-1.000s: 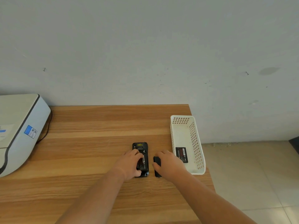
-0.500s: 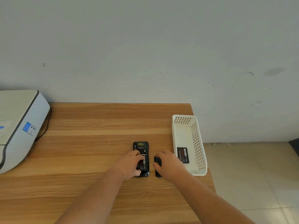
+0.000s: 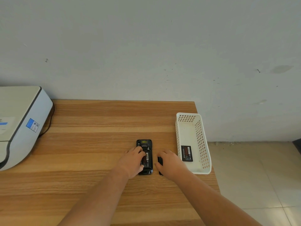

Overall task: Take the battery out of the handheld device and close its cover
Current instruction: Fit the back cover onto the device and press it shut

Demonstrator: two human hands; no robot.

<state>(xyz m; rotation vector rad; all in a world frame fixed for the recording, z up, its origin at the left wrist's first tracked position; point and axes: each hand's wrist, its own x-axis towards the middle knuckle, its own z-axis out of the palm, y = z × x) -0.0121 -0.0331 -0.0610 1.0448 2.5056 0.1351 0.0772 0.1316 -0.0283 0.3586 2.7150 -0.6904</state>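
A black handheld device (image 3: 146, 144) lies face down on the wooden table (image 3: 97, 128), its back open with a labelled battery (image 3: 147, 159) showing in the compartment. My left hand (image 3: 132, 162) rests on the device's left side, fingers over the battery. Just right of the device lies the black cover (image 3: 160, 160), mostly hidden under my right hand (image 3: 171, 163), which lies on it. Another black battery (image 3: 187, 153) lies inside the white basket (image 3: 202, 144).
The white perforated basket stands at the table's right edge, with tiled floor (image 3: 252, 176) beyond. A white and grey printer (image 3: 21, 124) with a cable sits at the far left. A wall rises behind the table.
Both hands stay in place on the device and the cover. Only the view has shifted slightly.
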